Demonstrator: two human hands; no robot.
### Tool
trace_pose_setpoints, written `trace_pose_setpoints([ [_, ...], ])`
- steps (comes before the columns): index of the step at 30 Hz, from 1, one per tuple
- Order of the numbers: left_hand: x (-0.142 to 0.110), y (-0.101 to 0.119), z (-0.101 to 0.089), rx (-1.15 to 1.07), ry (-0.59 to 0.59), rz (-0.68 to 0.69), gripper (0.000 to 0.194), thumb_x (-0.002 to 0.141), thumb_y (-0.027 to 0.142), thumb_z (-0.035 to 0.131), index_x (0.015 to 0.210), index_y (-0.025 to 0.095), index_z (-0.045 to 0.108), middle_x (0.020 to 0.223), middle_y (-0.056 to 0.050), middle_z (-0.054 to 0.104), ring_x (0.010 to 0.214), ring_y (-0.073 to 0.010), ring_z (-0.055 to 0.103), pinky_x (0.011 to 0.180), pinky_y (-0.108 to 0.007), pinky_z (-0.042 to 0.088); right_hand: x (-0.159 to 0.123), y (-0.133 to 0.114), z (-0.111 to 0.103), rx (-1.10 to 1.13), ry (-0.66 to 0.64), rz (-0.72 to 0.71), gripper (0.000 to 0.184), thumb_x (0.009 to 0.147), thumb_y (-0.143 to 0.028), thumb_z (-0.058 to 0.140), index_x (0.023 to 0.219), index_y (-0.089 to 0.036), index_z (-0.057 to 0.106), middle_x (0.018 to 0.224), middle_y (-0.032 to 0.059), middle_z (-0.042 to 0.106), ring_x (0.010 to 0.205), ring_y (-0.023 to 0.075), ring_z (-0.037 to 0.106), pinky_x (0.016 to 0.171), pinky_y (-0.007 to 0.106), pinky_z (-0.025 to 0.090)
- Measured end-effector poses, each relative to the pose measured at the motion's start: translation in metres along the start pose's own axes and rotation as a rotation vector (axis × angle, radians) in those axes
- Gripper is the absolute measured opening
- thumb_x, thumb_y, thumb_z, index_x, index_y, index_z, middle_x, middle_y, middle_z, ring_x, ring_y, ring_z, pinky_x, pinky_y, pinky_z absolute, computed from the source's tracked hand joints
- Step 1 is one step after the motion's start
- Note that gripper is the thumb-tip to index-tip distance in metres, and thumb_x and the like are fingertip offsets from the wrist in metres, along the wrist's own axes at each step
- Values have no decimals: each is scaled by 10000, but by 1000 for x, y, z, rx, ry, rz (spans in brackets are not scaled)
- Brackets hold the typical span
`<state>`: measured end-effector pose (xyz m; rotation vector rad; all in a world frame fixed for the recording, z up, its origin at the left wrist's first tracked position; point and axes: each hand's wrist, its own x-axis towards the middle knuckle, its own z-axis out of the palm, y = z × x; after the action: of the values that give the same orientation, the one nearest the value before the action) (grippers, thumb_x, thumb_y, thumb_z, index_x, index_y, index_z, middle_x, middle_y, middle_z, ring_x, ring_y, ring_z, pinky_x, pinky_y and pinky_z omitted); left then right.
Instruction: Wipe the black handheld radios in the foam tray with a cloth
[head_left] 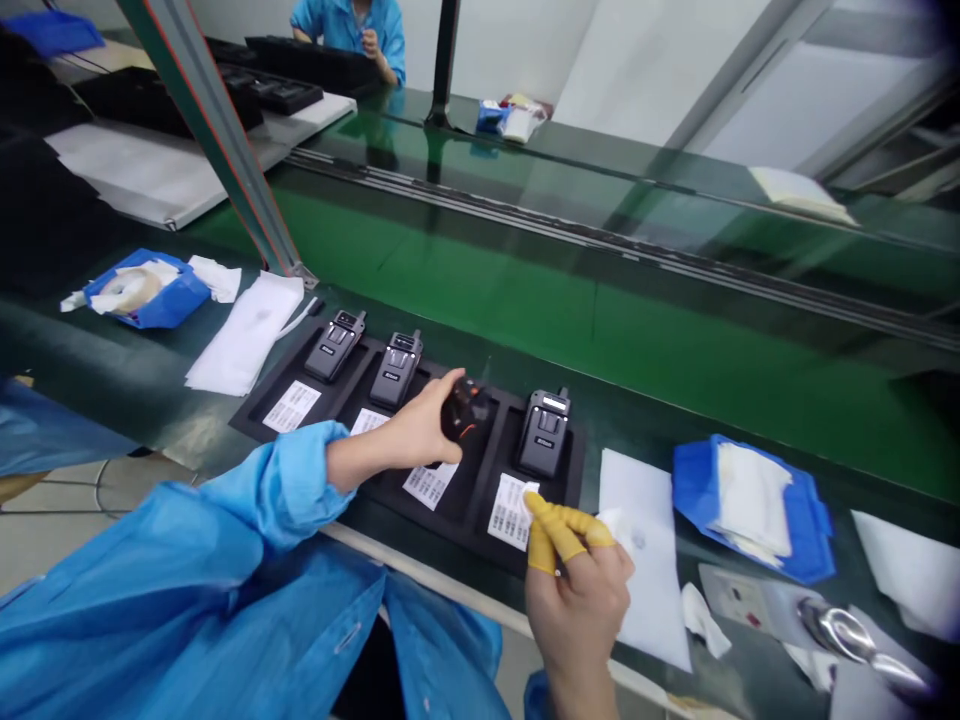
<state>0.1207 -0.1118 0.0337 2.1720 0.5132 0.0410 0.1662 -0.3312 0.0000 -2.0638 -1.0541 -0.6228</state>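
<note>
My left hand (424,420) is wrapped round a dark handheld radio (466,408) with orange marks, blurred, above a black foam tray (465,520). Three more radios lie in the tray: one at the left end (335,346), one beside it (396,370) and one on the right (544,435). Printed label sheets (511,512) sit below the radios. My right hand (574,570), with yellow finger cots, is closed, fingertips together at the rightmost label sheet. Something white shows behind its fingers; whether they grip it is unclear.
White sheets (645,570) and a blue bin of white wipes (754,505) lie on the right, near a shiny metal object (847,630). On the left are a blue bin with tape (146,290) and more sheets (247,335). A metal post (225,140) rises behind. Another person (352,40) sits opposite.
</note>
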Motion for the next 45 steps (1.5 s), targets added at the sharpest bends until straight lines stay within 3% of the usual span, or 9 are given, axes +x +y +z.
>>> trace_pose_setpoints([
  [4,-34,-10,2,-331,-136,138,806,566,86,629,1297,221,316,992,-14,531,742,-137,570,679,-261,489,18,-10,4,104,14,56,222,832,-118,565,1004,-234,643,897,20,628,797,140,592,762,322,393],
  [10,-48,-24,9,-223,-147,376,617,551,221,748,1079,195,429,1003,-28,466,881,-181,527,801,-318,472,34,-35,14,187,-55,1,282,830,-74,519,1029,-233,641,883,18,629,793,134,594,771,330,395],
  [13,-48,-29,11,-242,-195,356,606,576,192,717,1093,202,402,997,-22,493,839,-167,543,766,-304,485,38,-38,15,195,-79,-13,306,826,-61,516,1046,-236,635,895,18,637,805,135,598,778,333,392],
  [19,-50,-20,11,-199,-139,362,689,536,48,559,1185,186,376,1171,-93,451,1122,-248,476,976,-392,414,37,-32,14,130,-86,-25,289,816,-74,538,1031,-238,638,903,20,637,802,140,594,781,337,374],
  [25,-51,-12,14,-188,-157,363,614,562,18,515,1150,167,418,1107,-93,504,1047,-230,519,935,-379,447,33,-32,14,41,-92,-62,269,802,-65,523,996,-220,627,919,34,626,815,146,581,762,338,350],
  [30,-50,-13,19,-208,-124,456,470,660,59,551,1100,166,423,1066,-100,512,1011,-226,521,886,-382,468,32,-47,14,-55,-170,-180,234,754,-51,474,813,-227,617,877,5,618,748,118,535,799,362,313],
  [34,-51,-12,20,-222,-126,427,479,662,59,561,1102,193,429,1082,-87,514,1027,-226,524,895,-393,464,24,-48,11,-111,-173,-212,209,712,-22,477,646,-204,555,842,-6,623,743,109,525,845,393,283],
  [40,-52,-16,21,-191,-145,360,580,590,26,536,1129,208,421,1116,-81,492,1063,-231,511,916,-388,462,20,-30,9,-191,-118,-117,260,727,-25,483,811,-232,615,839,-3,637,710,106,542,826,395,288],
  [45,-52,-15,20,-192,-129,398,537,622,41,549,1115,203,414,1091,-80,495,1034,-226,516,894,-382,471,28,-43,11,-112,-126,-148,259,756,-40,486,844,-231,637,849,6,628,739,110,550,814,382,298],
])
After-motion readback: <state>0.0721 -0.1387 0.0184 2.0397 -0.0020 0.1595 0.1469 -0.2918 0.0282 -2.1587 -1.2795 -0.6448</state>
